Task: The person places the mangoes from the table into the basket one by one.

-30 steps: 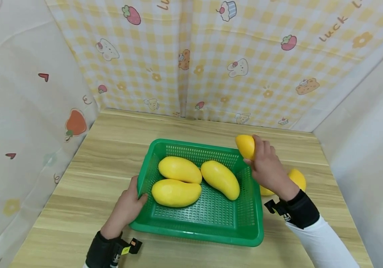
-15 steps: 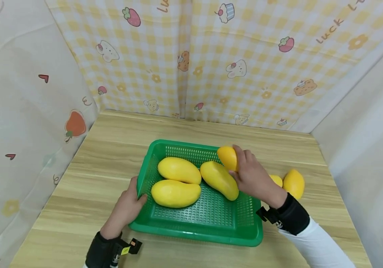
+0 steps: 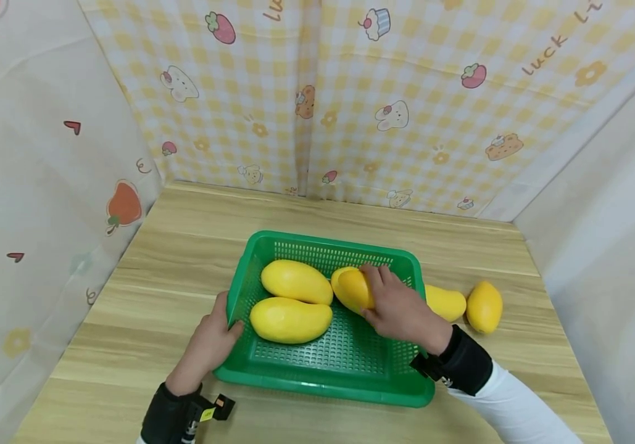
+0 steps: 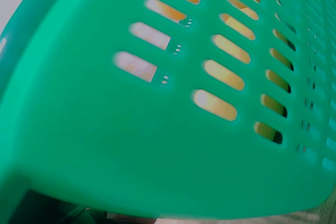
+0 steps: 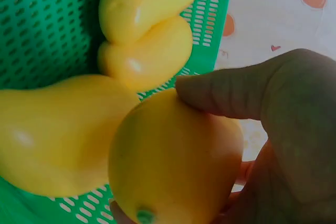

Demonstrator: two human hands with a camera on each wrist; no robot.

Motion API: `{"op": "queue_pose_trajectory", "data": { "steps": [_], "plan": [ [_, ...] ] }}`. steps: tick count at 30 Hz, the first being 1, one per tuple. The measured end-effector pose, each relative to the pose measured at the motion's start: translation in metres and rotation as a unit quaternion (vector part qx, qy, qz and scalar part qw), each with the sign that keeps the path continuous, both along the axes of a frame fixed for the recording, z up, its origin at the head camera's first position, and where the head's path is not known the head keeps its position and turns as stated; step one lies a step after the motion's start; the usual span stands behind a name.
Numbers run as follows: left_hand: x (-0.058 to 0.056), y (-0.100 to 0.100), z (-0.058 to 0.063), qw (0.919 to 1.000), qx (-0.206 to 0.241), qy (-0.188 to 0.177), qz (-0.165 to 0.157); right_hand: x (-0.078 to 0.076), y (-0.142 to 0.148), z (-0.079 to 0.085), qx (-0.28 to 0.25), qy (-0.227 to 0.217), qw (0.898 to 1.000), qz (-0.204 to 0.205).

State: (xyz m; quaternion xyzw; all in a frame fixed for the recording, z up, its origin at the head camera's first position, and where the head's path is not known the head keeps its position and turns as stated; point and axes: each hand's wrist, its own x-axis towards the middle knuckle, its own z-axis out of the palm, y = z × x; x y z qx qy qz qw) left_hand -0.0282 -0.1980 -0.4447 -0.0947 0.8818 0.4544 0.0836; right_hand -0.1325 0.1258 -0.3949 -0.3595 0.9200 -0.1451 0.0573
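Note:
In the head view my left hand point(image 3: 210, 345) grips the left rim of a green plastic basket point(image 3: 323, 391), thumb over the inside. The basket's slotted wall point(image 4: 121, 124) fills the left wrist view. My right hand point(image 3: 397, 308), inside the basket, holds a yellow-orange lemon point(image 3: 357, 291) with a green stem nub. Thumb and fingers are round the lemon point(image 5: 173, 156) in the right wrist view. It hangs over a yellow mango point(image 5: 52, 135), partly hiding it from the head camera. Two more mangoes point(image 3: 297, 282) lie together at the basket's left.
Outside the basket, to its right, a mango point(image 3: 446, 303) and another lemon point(image 3: 485, 307) lie on the wooden table point(image 3: 195, 234). A yellow checked cloth point(image 3: 350, 142) hangs behind the table, with pale cloths at both sides.
My right hand has carried the lemon left and down, from over the basket's back right corner to above the right-hand mango inside. The left hand stays on the rim.

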Motion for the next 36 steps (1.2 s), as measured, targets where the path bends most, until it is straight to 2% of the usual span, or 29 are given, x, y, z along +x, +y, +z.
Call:
{"op": "queue_pose_trajectory", "data": {
  "steps": [15, 26, 36],
  "plan": [
    [-0.001, 0.0, 0.001, 1.0, 0.003, -0.008, -0.002, 0.013, -0.011, -0.016, 0.064, -0.062, 0.996, -0.011],
    [-0.002, 0.002, 0.0, 0.9999, 0.008, -0.008, -0.002, 0.02, -0.014, -0.027, 0.092, -0.061, 0.994, -0.021],
    [-0.001, 0.001, 0.002, 0.9999, 0.011, -0.01, 0.0, 0.024, -0.019, -0.031, 0.12, -0.039, 0.992, 0.002]
  ]
}}
